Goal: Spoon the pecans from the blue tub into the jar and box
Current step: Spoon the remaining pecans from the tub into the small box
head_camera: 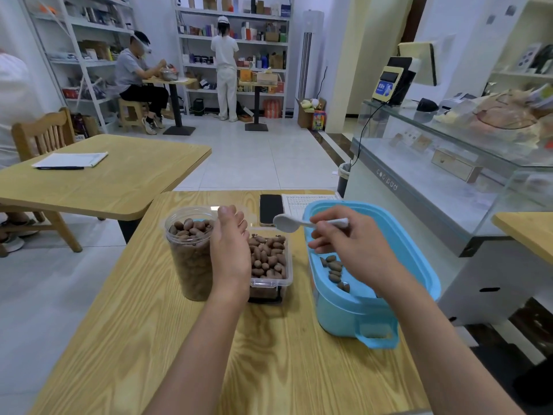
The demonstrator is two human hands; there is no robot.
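Observation:
A clear round jar [188, 253] nearly full of pecans stands at the left of the wooden table [143, 339]. My left hand [230, 250] is curled round the jar's right side. Right beside it sits a clear rectangular box [270, 265] heaped with pecans. The blue tub [353, 310] stands on the right with a few pecans [333, 269] left on its bottom. My right hand [353, 244] pinches the handle of a white spoon [287, 222] above the tub. The spoon's empty bowl points left, over the gap between tub and box.
A black phone [270, 209] and a printed sheet [305, 202] lie at the table's far edge. A glass counter [449, 163] runs along the right. Another table [98, 175] with paper and pen stands to the left. Two people are at the shelves in the background.

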